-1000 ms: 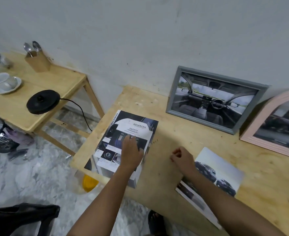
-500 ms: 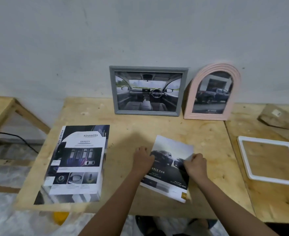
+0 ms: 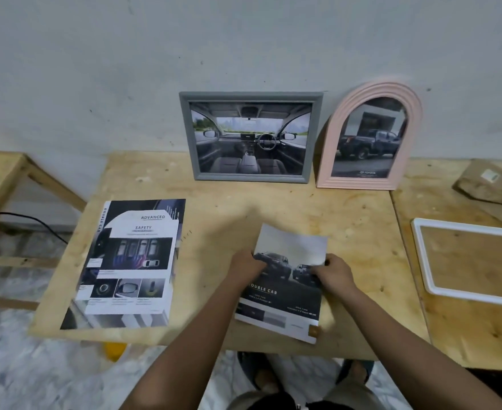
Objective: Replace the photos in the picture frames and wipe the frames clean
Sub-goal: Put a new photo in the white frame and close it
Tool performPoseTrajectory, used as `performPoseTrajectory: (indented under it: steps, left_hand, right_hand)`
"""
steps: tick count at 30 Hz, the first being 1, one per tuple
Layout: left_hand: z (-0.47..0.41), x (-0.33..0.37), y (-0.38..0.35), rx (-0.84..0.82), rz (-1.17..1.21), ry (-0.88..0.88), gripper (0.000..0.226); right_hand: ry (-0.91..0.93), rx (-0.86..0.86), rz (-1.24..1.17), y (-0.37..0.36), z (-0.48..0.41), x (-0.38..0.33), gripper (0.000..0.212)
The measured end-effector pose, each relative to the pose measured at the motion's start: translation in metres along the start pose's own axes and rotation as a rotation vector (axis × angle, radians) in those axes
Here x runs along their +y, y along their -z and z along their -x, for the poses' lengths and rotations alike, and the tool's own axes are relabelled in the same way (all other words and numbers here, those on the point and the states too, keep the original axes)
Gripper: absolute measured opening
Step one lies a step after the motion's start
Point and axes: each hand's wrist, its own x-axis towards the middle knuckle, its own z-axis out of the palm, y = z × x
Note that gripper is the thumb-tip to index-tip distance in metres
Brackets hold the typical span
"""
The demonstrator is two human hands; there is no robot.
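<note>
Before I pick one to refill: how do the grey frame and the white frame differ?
The grey frame stands upright against the wall; the white frame lies flat. The grey frame holds a car-interior photo; the white frame is empty, with wood showing through. Both are rectangular, and neither is being held.
</note>
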Motion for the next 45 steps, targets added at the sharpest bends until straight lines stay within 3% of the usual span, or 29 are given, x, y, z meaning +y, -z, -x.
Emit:
performPoseTrajectory:
  steps: [3,9,13,17,19,22,32,34,36,40,45]
  left_hand:
    - [0.001,0.009,0.005,0.005,0.026,0.029,0.025]
    - [0.003,0.052,0.022,0.117,0.089,-0.017,0.037]
    - [0.005,0.100,0.015,0.122,0.231,-0.116,0.029]
    - [0.004,0.155,-0.008,0.102,0.351,-0.269,0.018]
    - [0.001,0.180,-0.021,0.121,0.390,-0.368,0.012]
    - [0.000,0.211,-0.047,0.160,0.435,-0.452,0.027]
    - [-0.010,0.262,-0.163,-0.026,0.384,-0.638,0.028]
    - [-0.013,0.274,-0.184,-0.059,0.361,-0.647,0.029]
    - [-0.014,0.287,-0.205,-0.095,0.328,-0.637,0.031]
    - [-0.018,0.310,-0.225,-0.264,0.329,-0.588,0.037]
    - [-0.024,0.325,-0.247,-0.454,0.018,-0.536,0.031]
  right_hand:
    - [0.052,-0.063,-0.045,0.006,-0.001,-0.003,0.002]
    - [0.131,-0.090,-0.153,0.055,-0.022,-0.025,0.005]
    - [0.254,-0.052,-0.237,0.115,-0.026,-0.037,0.003]
    - [0.431,0.061,-0.338,0.186,-0.023,-0.034,0.015]
    - [0.504,0.136,-0.403,0.215,-0.025,-0.023,0.011]
    - [0.564,0.243,-0.480,0.249,-0.029,0.004,0.032]
    - [0.552,0.373,-0.555,0.335,-0.063,0.109,0.046]
    - [0.609,0.401,-0.503,0.355,-0.072,0.127,0.060]
    - [0.688,0.441,-0.375,0.375,-0.077,0.144,0.059]
    - [0.835,0.546,-0.060,0.400,-0.071,0.171,0.027]
    - [0.946,0.517,0.265,0.380,-0.057,0.210,0.015]
